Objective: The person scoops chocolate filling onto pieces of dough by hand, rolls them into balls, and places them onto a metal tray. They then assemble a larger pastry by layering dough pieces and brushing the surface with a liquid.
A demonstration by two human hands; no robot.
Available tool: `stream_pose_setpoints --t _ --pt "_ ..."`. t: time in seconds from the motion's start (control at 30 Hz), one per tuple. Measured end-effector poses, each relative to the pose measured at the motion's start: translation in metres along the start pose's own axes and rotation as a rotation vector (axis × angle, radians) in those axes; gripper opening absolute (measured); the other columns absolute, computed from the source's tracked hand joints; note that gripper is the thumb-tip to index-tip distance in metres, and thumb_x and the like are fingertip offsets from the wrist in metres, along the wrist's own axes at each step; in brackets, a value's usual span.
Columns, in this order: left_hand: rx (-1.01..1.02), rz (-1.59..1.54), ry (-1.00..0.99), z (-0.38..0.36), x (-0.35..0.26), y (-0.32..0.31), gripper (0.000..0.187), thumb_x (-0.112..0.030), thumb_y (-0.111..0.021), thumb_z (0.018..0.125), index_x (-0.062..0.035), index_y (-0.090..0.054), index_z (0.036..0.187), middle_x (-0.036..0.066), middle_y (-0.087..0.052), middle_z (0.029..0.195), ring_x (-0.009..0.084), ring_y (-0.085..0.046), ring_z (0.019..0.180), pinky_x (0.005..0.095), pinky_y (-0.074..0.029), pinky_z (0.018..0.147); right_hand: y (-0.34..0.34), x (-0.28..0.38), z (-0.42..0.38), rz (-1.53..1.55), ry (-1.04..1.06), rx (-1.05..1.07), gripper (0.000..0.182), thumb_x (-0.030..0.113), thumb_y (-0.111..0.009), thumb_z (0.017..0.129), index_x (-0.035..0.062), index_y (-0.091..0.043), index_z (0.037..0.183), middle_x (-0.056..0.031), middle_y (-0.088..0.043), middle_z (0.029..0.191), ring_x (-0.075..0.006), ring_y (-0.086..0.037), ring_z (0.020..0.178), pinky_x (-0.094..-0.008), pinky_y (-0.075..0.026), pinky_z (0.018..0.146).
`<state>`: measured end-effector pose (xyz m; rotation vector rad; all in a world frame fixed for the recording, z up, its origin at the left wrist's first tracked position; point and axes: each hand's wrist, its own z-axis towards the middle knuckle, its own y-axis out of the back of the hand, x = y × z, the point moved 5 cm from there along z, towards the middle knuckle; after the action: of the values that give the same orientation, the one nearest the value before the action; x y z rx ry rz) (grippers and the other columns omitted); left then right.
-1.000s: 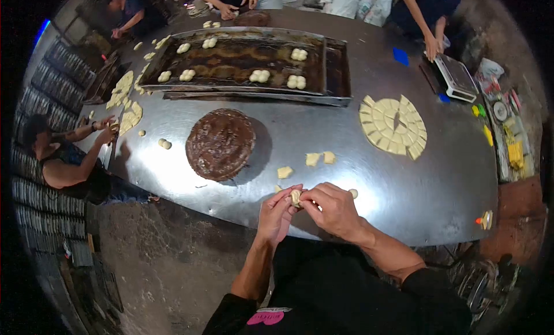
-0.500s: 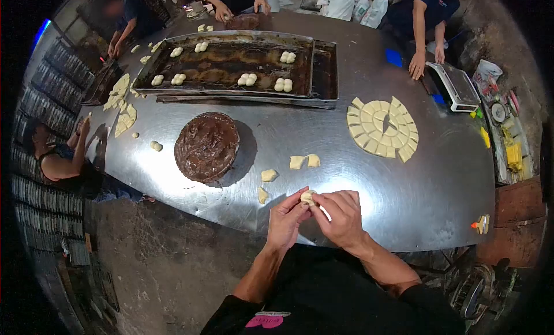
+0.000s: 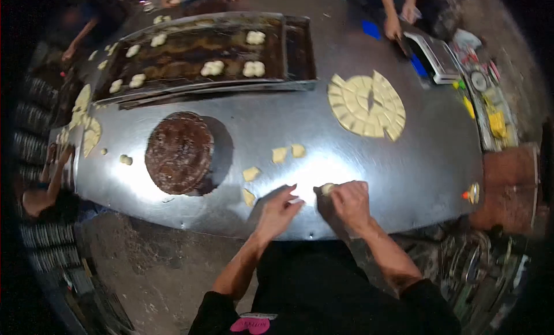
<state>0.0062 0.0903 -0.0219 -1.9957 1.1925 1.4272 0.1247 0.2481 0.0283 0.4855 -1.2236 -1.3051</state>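
Shaping is partway along, judging by how the dough lies. Seven groups of rounded dough balls point(image 3: 253, 68) sit spaced out on the large baking tray point(image 3: 184, 59), whose dark surface has much bare room between them. Much flat dough is still unshaped: the scored dough round point(image 3: 359, 111) lies on the metal table point(image 3: 288, 119) right of the tray, cut into many small pieces, with a gap near its middle. Nearer the person, four loose dough pieces point(image 3: 279, 155) lie flat — two side by side, two further left and closer to the table edge. The brown filling mound point(image 3: 179, 153) stands to the left of these, and a small pair of dough balls point(image 3: 126, 160) rests beyond it.

The left hand point(image 3: 276, 215) is open and holds nothing visible, its thumb and fingers parted above the near part of the table, just right of the lowest loose piece. The right hand point(image 3: 352, 203) has its fingers curled, and a pale dough ball point(image 3: 327, 189) shows right at its fingertips — whether it is pinched there or sits on the table against them, I cannot tell.
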Motion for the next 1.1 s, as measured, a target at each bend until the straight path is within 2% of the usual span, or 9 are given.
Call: stream_pose_setpoints --t 0.17,0.27,0.4,0.47,0.67,0.87,0.93,1.0,1.1 --pt "-0.403 -0.203 -0.086 -0.010 0.051 0.052 0.026 -0.011 -0.060 0.089 -0.0012 -0.062 0.113 0.010 -0.064 0.098 0.0162 -0.061 0.087 0.0312 -0.050 0.076 0.009 -0.050 -0.091 -0.314 -0.054 -0.040 0.013 0.005 -0.065 0.073 0.0089 -0.060 0.084 -0.0021 -0.059 0.081 -0.0216 -0.055 0.074 -0.0389 -0.038 0.074" --pt "-0.592 0.301 -0.305 -0.004 0.040 0.089 0.024 -0.006 -0.059 0.087 0.0015 -0.060 0.109 0.016 -0.062 0.100 0.0230 -0.061 0.094 0.0338 -0.049 0.080 0.016 -0.047 -0.107 -0.331 -0.136 0.001 0.016 0.004 -0.064 0.071 0.0087 -0.062 0.087 -0.0025 -0.060 0.087 -0.0235 -0.056 0.082 -0.0429 -0.038 0.080" --pt "-0.453 0.512 -0.231 0.049 0.033 0.088 0.036 -0.005 -0.058 0.084 -0.0006 -0.056 0.119 0.018 -0.061 0.112 0.0315 -0.061 0.099 0.0347 -0.046 0.087 -0.002 -0.058 -0.070 0.123 -0.306 -0.104 0.014 0.002 -0.063 0.073 0.0082 -0.064 0.086 -0.0046 -0.061 0.086 -0.0257 -0.058 0.087 -0.0385 -0.041 0.080" --pt "-0.291 0.854 -0.698 0.061 0.035 0.077 0.035 -0.002 -0.055 0.078 -0.0003 -0.059 0.113 0.021 -0.061 0.102 0.0374 -0.058 0.093 0.0420 -0.047 0.082 -0.013 -0.058 -0.076 0.083 -0.153 -0.118 0.011 0.004 -0.064 0.074 0.0086 -0.064 0.083 -0.0046 -0.061 0.085 -0.0250 -0.057 0.084 -0.0369 -0.041 0.078" --pt "-0.347 1.235 -0.351 0.045 0.022 0.076 0.022 -0.009 -0.059 0.077 -0.0015 -0.061 0.097 0.020 -0.056 0.083 0.0382 -0.056 0.084 0.0460 -0.046 0.077 -0.002 -0.123 -0.066 -0.025 -0.237 -0.286 0.006 0.009 -0.064 0.079 0.0079 -0.061 0.084 -0.0081 -0.058 0.087 -0.0280 -0.053 0.086 -0.0403 -0.039 0.075" --pt "-0.644 0.614 -0.332 0.014 0.035 0.129 0.023 -0.018 -0.062 0.086 0.0030 -0.057 0.077 0.013 -0.059 0.061 0.0259 -0.056 0.053 0.0374 -0.043 0.050 -0.012 -0.103 -0.112 0.319 0.044 -0.109 0.009 -0.002 -0.056 0.075 0.0030 -0.060 0.081 -0.0152 -0.059 0.082 -0.0313 -0.056 0.080 -0.0413 -0.044 0.076" --pt "-0.647 0.411 -0.177 -0.002 0.034 0.137 0.026 -0.023 -0.058 0.090 0.0013 -0.057 0.080 0.007 -0.060 0.065 0.0161 -0.056 0.057 0.0310 -0.043 0.050 -0.012 -0.147 -0.104 -0.108 -0.249 0.490 0.005 0.002 -0.059 0.075 0.0024 -0.060 0.080 -0.0154 -0.059 0.083 -0.0321 -0.056 0.084 -0.0404 -0.044 0.078" --pt "-0.527 -0.105 -0.001 -0.005 0.034 0.109 0.017 -0.020 -0.053 0.092 -0.0055 -0.061 0.091 0.001 -0.059 0.076 0.0093 -0.057 0.065 0.0234 -0.047 0.051 0.007 -0.140 -0.069 0.028 -0.292 -0.280 0.005 0.004 -0.060 0.077 0.0019 -0.059 0.081 -0.0152 -0.059 0.084 -0.0336 -0.055 0.086 -0.0411 -0.042 0.081" --pt "-0.199 -0.508 0.074 -0.002 0.025 0.046 0.017 -0.011 -0.058 0.086 -0.0035 -0.057 0.102 0.006 -0.062 0.090 0.0147 -0.061 0.077 0.0243 -0.051 0.063 -0.036 -0.112 -0.054 0.356 -0.313 -0.295 0.007 0.003 -0.057 0.080 0.0035 -0.057 0.087 -0.0148 -0.059 0.087 -0.0346 -0.054 0.087 -0.0452 -0.040 0.087"
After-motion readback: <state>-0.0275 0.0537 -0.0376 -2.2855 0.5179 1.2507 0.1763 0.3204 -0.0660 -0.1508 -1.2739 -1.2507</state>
